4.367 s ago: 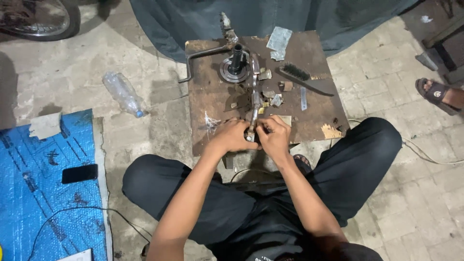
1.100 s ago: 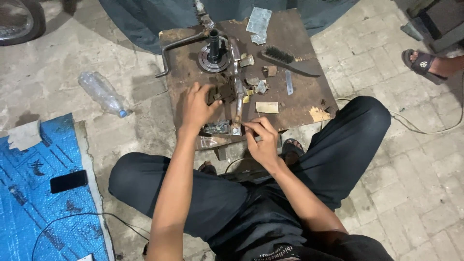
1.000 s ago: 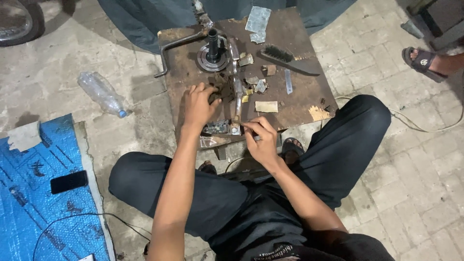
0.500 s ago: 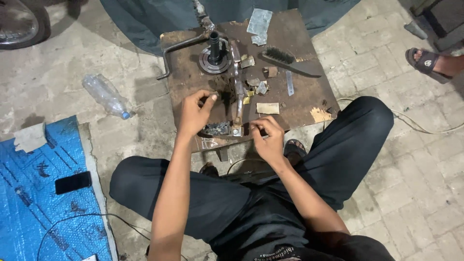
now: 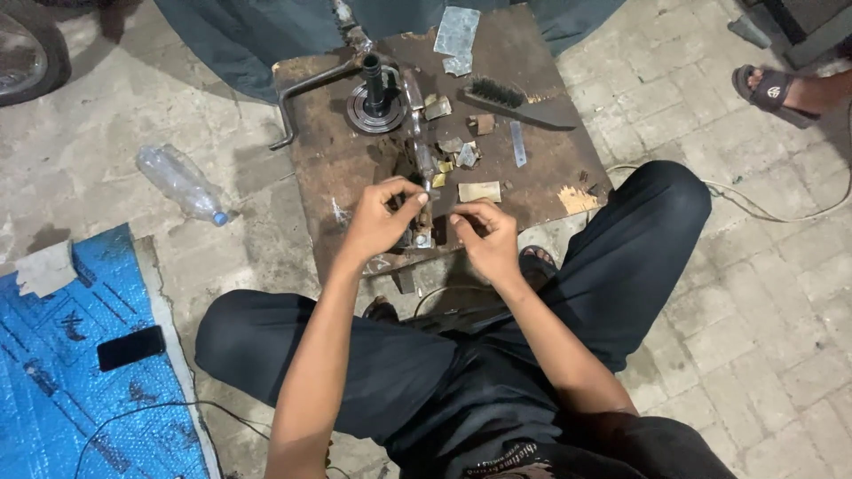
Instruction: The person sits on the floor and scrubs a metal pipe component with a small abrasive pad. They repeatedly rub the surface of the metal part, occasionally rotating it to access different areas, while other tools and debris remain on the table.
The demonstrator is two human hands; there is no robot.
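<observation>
A: Your lever (image 5: 420, 168) lies lengthwise down the middle of the bench (image 5: 532, 191), its near end between your two hands. I'd judge it stiff steel, fairly heavy for its size, likely greasy and slippery; take it by the near end, where the round boss gives a grip

B: And your left hand (image 5: 377, 222)?

A: Its fingers (image 5: 406, 206) are pinched nearly closed on a small dark piece held against the lever's near end; what the piece is, you can't tell from here

B: Your right hand (image 5: 484, 238)?

A: Curled just beside the lever, fingertips drawn together; whether they grip anything is hidden. The wire brush (image 5: 506, 96) and metal scraps lie further back
</observation>
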